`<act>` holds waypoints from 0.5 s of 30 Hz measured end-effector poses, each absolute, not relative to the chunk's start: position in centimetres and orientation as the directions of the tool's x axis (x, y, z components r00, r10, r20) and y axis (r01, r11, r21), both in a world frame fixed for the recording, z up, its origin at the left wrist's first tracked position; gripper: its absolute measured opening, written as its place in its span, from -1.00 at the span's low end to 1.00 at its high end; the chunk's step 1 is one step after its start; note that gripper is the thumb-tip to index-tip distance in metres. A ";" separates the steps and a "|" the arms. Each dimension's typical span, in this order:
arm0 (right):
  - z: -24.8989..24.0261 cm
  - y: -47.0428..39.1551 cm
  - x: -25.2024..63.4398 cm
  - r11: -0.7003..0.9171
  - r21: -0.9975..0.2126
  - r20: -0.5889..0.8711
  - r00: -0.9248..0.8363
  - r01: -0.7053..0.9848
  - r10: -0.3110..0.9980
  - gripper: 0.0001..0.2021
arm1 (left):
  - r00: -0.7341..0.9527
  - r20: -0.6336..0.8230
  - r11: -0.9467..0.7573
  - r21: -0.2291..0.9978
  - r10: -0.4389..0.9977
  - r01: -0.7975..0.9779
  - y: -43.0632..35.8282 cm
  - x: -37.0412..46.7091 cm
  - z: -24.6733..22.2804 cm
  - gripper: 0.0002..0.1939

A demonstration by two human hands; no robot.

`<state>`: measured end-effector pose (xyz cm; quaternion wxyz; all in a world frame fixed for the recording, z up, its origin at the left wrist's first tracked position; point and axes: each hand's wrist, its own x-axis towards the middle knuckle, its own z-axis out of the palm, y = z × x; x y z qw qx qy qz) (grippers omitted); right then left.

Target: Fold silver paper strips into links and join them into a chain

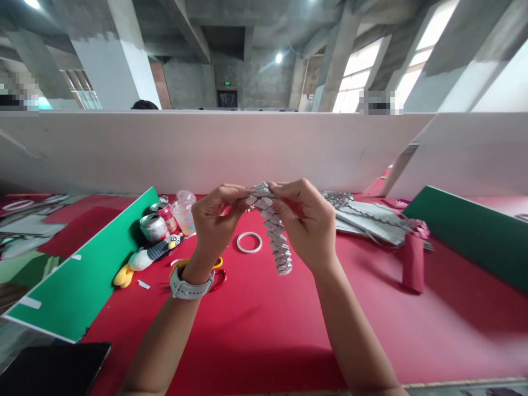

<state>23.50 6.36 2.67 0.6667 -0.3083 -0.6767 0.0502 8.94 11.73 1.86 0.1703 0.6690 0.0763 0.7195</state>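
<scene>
A folded zigzag paper chain [278, 242], pale grey, hangs over the red table [256, 330] from between both hands. My left hand [218, 217], with a white watch on its wrist, pinches the chain's top end from the left. My right hand [307, 220] pinches the same end from the right, its thumb close to the left thumb. The chain's lower end dangles free and curves slightly right. Behind and left of it, a white ring [249, 251] lies flat on the table. Scissors with yellow handles [218, 263] and red handles [218, 279] are partly hidden behind my left wrist.
Cans [153, 227], a plastic cup [183, 214] and a penguin toy [148, 256] stand or lie by the left green divider [82, 275]. Paper strips [371, 220], a red paper roll [413, 261] and another green divider [470, 236] are right. A dark tablet-like object [53, 368] is lower left.
</scene>
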 end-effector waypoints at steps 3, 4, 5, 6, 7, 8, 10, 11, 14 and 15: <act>2.8 6.6 23.7 0.821 -0.530 0.847 0.099 0.212 0.522 -0.97 | -0.038 0.943 -0.935 0.320 0.330 -0.153 11.5 8.9 1.9 -0.84; 3.0 6.7 23.8 0.810 -0.560 0.828 0.110 0.172 0.549 -0.93 | -0.031 0.944 -0.935 0.320 0.329 -0.151 11.4 8.9 1.9 -0.83; 3.1 6.8 23.9 0.792 -0.595 0.803 0.120 0.135 0.583 -0.89 | -0.019 0.942 -0.933 0.328 0.334 -0.150 11.2 8.8 1.9 -0.82; 3.2 6.9 24.1 0.770 -0.630 0.775 0.128 0.099 0.618 -0.84 | 0.001 0.937 -0.927 0.345 0.349 -0.147 11.1 8.7 2.0 -0.81; 3.3 7.0 24.2 0.749 -0.659 0.750 0.133 0.064 0.648 -0.80 | 0.027 0.930 -0.919 0.368 0.368 -0.139 10.9 8.5 2.1 -0.81; 3.3 7.0 24.3 0.734 -0.678 0.731 0.135 0.033 0.669 -0.78 | 0.056 0.921 -0.913 0.389 0.385 -0.124 10.8 8.3 2.2 -0.82; 3.4 7.2 24.4 0.731 -0.683 0.723 0.140 -0.006 0.677 -0.76 | 0.100 0.909 -0.909 0.412 0.404 -0.067 10.5 7.8 2.5 -0.85; 3.4 7.3 24.4 0.739 -0.673 0.730 0.147 -0.011 0.667 -0.76 | 0.113 0.910 -0.914 0.405 0.399 -0.031 10.4 7.5 2.7 -0.86; 3.2 7.4 24.4 0.761 -0.648 0.752 0.156 0.000 0.640 -0.76 | 0.154 0.933 -0.945 0.314 0.326 0.094 10.0 6.9 3.2 -0.90; 3.1 7.5 24.3 0.762 -0.648 0.753 0.151 -0.003 0.641 -0.76 | 0.172 0.941 -0.953 0.272 0.293 0.134 9.8 6.8 3.4 -0.90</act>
